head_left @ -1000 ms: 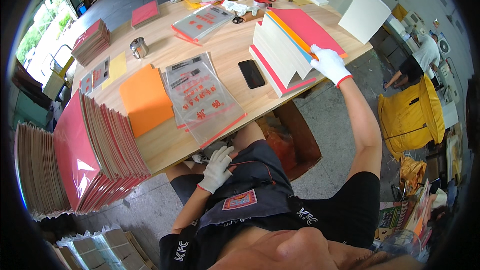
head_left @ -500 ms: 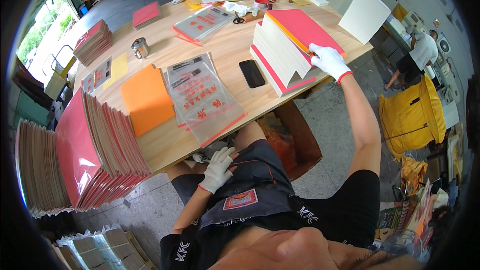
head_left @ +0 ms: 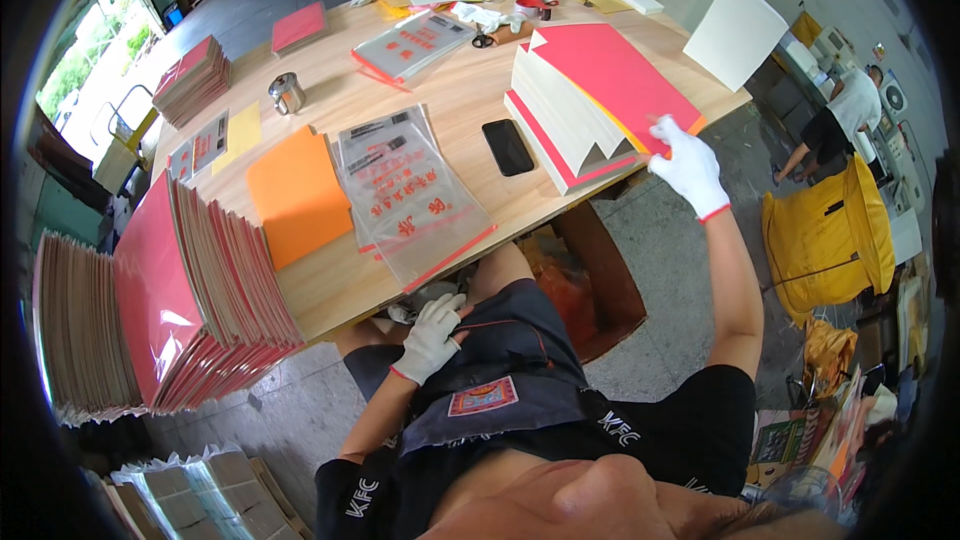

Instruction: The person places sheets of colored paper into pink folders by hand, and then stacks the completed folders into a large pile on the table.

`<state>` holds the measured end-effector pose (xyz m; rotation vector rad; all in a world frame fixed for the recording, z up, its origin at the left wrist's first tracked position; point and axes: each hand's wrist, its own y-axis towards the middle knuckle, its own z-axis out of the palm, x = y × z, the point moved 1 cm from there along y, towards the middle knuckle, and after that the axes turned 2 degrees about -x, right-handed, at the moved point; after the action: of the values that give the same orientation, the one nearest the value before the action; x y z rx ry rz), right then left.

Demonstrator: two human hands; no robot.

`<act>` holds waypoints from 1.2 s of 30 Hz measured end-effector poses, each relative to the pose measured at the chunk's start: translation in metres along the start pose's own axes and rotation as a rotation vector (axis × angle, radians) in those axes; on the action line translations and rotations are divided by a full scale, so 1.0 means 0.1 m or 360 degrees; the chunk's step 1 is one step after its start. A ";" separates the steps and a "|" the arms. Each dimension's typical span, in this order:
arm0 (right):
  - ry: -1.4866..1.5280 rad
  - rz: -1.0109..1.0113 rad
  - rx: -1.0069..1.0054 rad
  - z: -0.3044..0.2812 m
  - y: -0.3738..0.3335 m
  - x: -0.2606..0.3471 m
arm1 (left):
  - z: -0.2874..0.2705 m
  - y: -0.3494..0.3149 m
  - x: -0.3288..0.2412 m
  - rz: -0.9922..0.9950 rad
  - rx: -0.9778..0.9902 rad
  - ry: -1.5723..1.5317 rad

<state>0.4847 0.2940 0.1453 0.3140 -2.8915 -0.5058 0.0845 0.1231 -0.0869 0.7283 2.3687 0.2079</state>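
Observation:
My right hand (head_left: 688, 168), in a white glove, is at the near right corner of a tall paper stack. Its fingers pinch the near edge of the red sheet (head_left: 620, 75) on top, with a thin orange edge showing under it. Below are white sheets (head_left: 565, 110), fanned and bent at the near side, with more red at the bottom. My left hand (head_left: 430, 340), gloved too, rests on my lap by the apron, fingers stretched out and holding nothing. Left of the stack lie a black phone (head_left: 508, 147) and clear plastic bags (head_left: 405, 190) with red print.
Orange sheets (head_left: 297, 200) lie left of the bags. Tall piles of red-covered packs (head_left: 165, 290) stand at the left table edge. A metal cup (head_left: 286, 93), scissors (head_left: 483, 40) and tape are farther back. An open carton (head_left: 610, 290) sits under the table; a yellow bag (head_left: 825, 240) stands right.
My right hand has moved slightly right and toward me along the red sheet, whose near right corner now reaches farther out. My left hand stays on my lap.

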 end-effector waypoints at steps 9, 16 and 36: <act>0.2442 0.1399 -0.0367 0.67 0.04 -1.27 | -0.20 0.43 0.00 0.0149 -0.0079 -0.0078; 0.1993 0.0482 -0.0359 0.61 0.18 -0.50 | -0.57 0.64 0.33 -0.0383 -0.0397 -0.0385; 0.2200 0.0253 0.0333 2.11 -0.13 1.30 | -0.81 0.75 1.24 -0.1035 -0.0856 -0.1105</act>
<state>0.3155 0.3171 -0.0343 0.2838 -1.5799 0.0843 -0.0121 0.2567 -0.0662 -0.2214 1.6465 0.2421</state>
